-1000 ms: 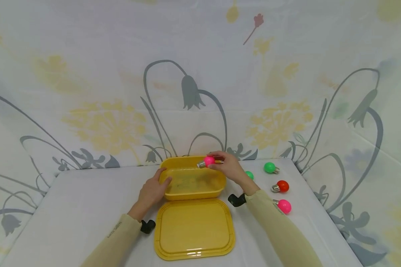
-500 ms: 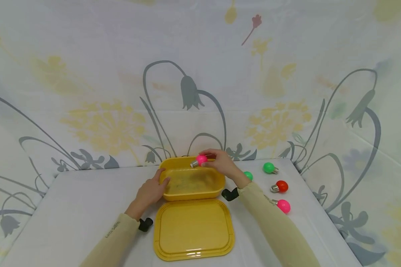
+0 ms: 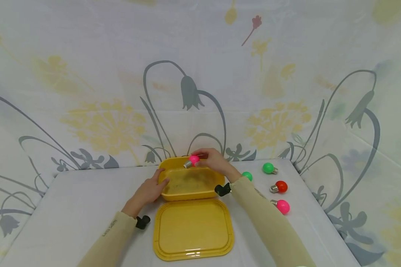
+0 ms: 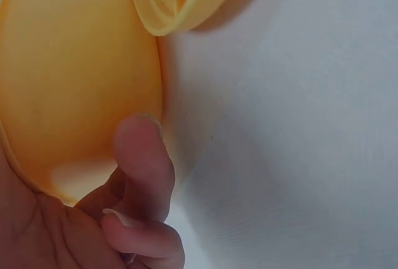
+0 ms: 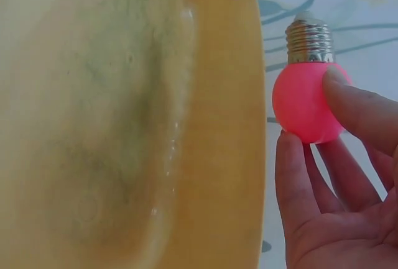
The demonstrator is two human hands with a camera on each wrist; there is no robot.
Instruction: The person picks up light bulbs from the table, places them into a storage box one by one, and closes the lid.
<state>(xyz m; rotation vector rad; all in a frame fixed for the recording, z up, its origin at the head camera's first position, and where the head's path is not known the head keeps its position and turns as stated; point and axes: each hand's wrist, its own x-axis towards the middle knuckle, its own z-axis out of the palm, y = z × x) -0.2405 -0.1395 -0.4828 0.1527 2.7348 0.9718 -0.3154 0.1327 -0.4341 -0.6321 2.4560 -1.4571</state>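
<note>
Before a flowered backdrop [image 3: 127, 44], the left hand [image 3: 149, 190] grips a box [image 3: 191, 195] on the white surface [image 3: 77, 207]; the right hand [image 3: 216, 162] pinches a bulb [image 3: 192, 160].

Yellow rectangular plastic container [image 3: 192, 195]: on the white cloth-covered surface [image 3: 87, 207], mid back edge, before the floral cloth wall [image 3: 200, 85]. Flat yellow rectangular lid [image 3: 194, 230] just in front of container. Left hand [image 3: 150, 189] at container's left end, right hand [image 3: 214, 160] at its back right, holding a round pink bulb with metal screw base [image 3: 193, 160] by the back rim, base leftward. Right of container, partly behind right forearm: half-hidden round green bulb [image 3: 247, 175]. Farther right, near surface's right edge, back to front: green metal-based bulb [image 3: 269, 168], red metal-based bulb [image 3: 280, 186], second pink bulb [image 3: 282, 207].
</note>
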